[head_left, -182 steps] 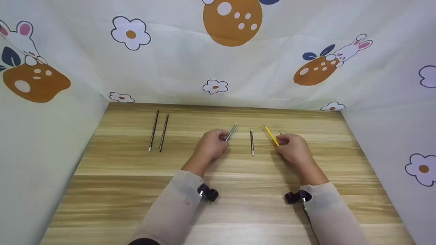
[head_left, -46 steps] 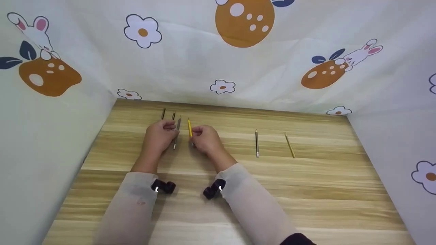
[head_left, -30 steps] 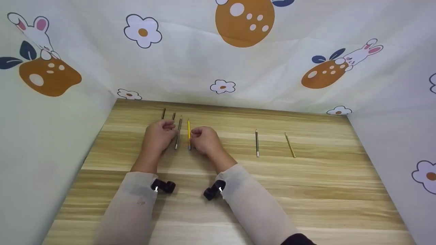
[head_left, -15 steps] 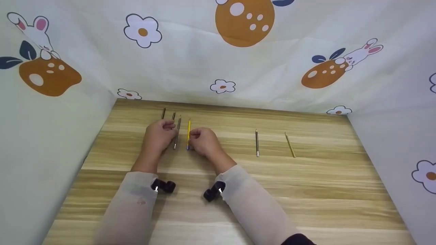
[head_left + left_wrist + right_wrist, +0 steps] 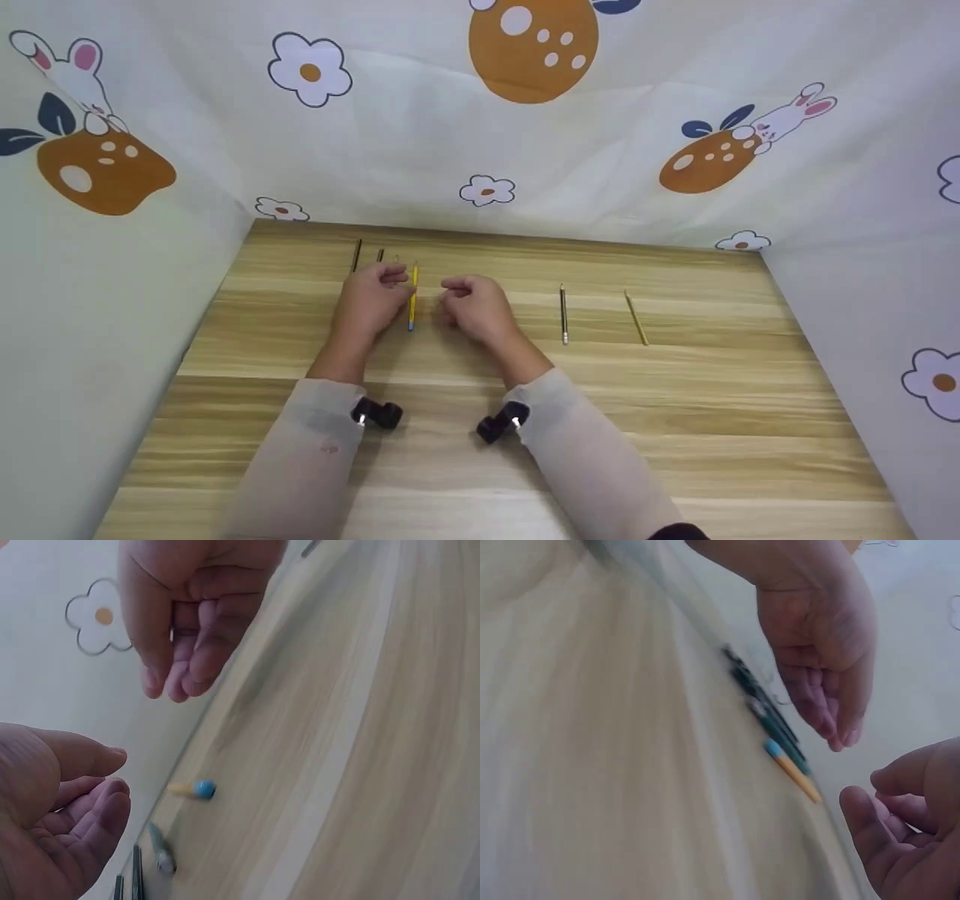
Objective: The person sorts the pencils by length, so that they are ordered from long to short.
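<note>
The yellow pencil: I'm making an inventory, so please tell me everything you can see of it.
The yellow pencil is slim, seemingly painted wood, with a blue end nearest the person and a tapered far tip. It lies on the table, pointing away from the person, beside a darker pencil. Neither the left hand nor the right hand seems to touch it in the wrist views; any markings are too small to read.

Six pencils point(image 5: 412, 307) lie on a wood-grain table point(image 5: 720, 397).
</note>
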Tool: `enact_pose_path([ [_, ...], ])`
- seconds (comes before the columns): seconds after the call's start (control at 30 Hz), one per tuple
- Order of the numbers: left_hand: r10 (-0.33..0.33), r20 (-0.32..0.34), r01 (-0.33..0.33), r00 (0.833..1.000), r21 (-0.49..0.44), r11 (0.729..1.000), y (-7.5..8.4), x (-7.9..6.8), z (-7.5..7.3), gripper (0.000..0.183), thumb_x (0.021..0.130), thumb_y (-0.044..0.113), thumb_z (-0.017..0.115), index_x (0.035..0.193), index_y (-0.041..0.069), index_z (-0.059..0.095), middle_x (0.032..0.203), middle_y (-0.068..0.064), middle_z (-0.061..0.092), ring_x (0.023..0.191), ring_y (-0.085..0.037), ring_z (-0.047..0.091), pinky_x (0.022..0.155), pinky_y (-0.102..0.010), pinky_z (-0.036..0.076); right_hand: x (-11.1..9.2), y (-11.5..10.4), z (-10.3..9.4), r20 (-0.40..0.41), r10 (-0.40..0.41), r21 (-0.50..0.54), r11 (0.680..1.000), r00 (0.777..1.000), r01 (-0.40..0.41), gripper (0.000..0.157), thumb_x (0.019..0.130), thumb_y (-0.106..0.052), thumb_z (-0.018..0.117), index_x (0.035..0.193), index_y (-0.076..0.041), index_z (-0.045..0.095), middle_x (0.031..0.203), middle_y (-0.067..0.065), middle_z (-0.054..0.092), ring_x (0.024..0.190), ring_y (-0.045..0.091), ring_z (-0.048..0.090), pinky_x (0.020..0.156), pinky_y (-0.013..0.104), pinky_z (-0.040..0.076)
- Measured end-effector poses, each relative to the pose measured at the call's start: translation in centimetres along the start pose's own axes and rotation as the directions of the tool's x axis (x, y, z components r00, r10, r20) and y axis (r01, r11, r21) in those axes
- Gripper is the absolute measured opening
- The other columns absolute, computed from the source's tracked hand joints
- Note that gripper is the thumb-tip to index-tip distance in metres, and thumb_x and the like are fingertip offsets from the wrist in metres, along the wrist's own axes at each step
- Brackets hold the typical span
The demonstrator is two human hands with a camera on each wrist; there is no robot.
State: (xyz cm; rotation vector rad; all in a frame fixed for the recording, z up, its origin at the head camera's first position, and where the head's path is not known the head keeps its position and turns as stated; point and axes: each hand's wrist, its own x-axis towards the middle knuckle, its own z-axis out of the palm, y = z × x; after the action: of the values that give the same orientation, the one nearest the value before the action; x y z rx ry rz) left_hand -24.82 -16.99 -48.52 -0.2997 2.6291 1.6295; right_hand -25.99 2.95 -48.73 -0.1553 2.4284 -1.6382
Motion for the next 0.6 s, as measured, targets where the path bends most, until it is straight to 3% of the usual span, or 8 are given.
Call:
enact_pose_path([
  [0.13, -0.001, 0.029, 0.002, 1.0, -0.012, 1.0, 1.3, -0.3, 1.6, 0.049, 0.097, 0.026, 0.076, 0.142, 0.009, 0.067, 0.134, -0.006, 0.075, 0.128, -0.024, 0.07, 0.109, -0.041, 0.057, -0.4, 0.5, -3.1, -0.032, -0.004, 0.033, 0.999, 0.999, 0.006, 0.035, 0.097, -0.011, 0.07, 0.13, 0.001, 0.074, 0.107, 0.01, 0.077, 0.083, 0.016, 0.077, 0.073, 0.028, 0.065],
  [0.23, -0.004, 0.058, 0.006, 0.998, -0.039, 0.999, 2.2, -0.6, 3.0, 0.049, 0.097, 0.025, 0.077, 0.142, 0.01, 0.067, 0.133, -0.004, 0.075, 0.127, -0.023, 0.07, 0.107, -0.039, 0.059, -0.9, 0.9, -6.0, -0.062, 0.027, 0.102, 0.995, 0.998, -0.021, 0.035, 0.099, -0.012, 0.071, 0.131, 0.002, 0.073, 0.107, 0.012, 0.077, 0.08, 0.015, 0.076, 0.077, 0.035, 0.067],
  [0.37, 0.027, 0.079, -0.019, 0.997, -0.097, 0.995, 3.5, -0.9, 4.9, 0.047, 0.095, 0.019, 0.079, 0.139, 0.007, 0.069, 0.129, -0.005, 0.076, 0.123, -0.024, 0.072, 0.102, -0.036, 0.061, -1.7, 1.3, -9.6, -0.127, 0.037, 0.16, 0.987, 0.991, -0.017, 0.031, 0.099, -0.011, 0.072, 0.128, 0.001, 0.074, 0.102, 0.01, 0.075, 0.078, 0.014, 0.075, 0.076, 0.034, 0.068],
  [0.43, 0.046, 0.079, -0.037, 0.996, -0.107, 0.994, 4.1, -1.1, 5.9, 0.046, 0.094, 0.018, 0.08, 0.138, 0.007, 0.07, 0.127, -0.004, 0.077, 0.12, -0.023, 0.073, 0.101, -0.035, 0.062, -2.2, 1.6, -11.1, -0.152, 0.026, 0.162, 0.987, 0.988, -0.001, 0.031, 0.099, -0.01, 0.073, 0.128, 0.002, 0.074, 0.101, 0.008, 0.074, 0.079, 0.014, 0.075, 0.074, 0.029, 0.067],
  [0.6, 0.105, 0.097, -0.093, 0.99, -0.124, 0.988, 5.4, -2.0, 8.6, 0.042, 0.092, 0.015, 0.082, 0.132, 0.006, 0.073, 0.122, -0.004, 0.079, 0.113, -0.021, 0.075, 0.097, -0.034, 0.063, -3.4, 2.7, -15.1, -0.187, 0.005, 0.1, 0.995, 0.982, 0.014, 0.034, 0.1, -0.014, 0.073, 0.13, 0.002, 0.072, 0.104, 0.008, 0.072, 0.084, 0.012, 0.074, 0.081, 0.033, 0.067],
])
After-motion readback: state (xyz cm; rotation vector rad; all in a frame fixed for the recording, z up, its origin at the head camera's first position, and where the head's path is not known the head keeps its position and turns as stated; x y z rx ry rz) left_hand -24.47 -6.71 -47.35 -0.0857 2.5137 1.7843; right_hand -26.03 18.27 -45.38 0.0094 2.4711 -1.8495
